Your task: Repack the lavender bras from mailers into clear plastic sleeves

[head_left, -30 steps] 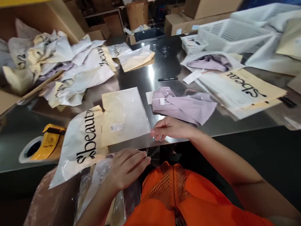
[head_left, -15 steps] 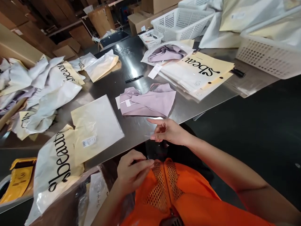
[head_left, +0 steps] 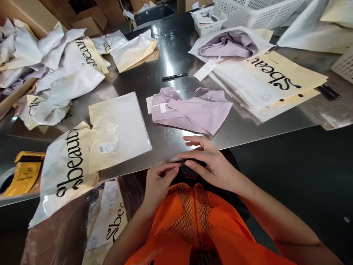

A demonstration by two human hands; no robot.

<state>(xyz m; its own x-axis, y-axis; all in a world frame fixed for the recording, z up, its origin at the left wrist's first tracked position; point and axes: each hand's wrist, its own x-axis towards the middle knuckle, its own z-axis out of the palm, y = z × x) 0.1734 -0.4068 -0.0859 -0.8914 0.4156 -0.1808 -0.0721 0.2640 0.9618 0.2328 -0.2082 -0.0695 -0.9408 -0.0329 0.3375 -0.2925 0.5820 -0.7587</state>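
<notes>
At the table's front edge, my left hand (head_left: 159, 183) has thumb and forefinger pinched together; whatever may be between them is too small to make out. My right hand (head_left: 213, 167) is just beside it, fingers apart and curved, holding nothing that I can see. Beyond both hands a lilac bra (head_left: 190, 112) lies on the metal table (head_left: 132, 79), with a white label (head_left: 162, 107) on it and a white tag at its left side. Left of the bra lies a flat white and cream mailer bag (head_left: 121, 125) with a barcode sticker.
A stack of printed mailer bags (head_left: 275, 79) lies at right, under an opened bag holding lilac fabric (head_left: 227, 46). A black marker (head_left: 174, 77) is mid-table. Crumpled bags (head_left: 68, 81) are heaped at left, near a yellow tape dispenser (head_left: 26, 173). White baskets (head_left: 259, 14) stand behind.
My right hand has come down toward my left, its fingers spreading. My left hand has risen to the table edge. The view has shifted; the bra lies as before.
</notes>
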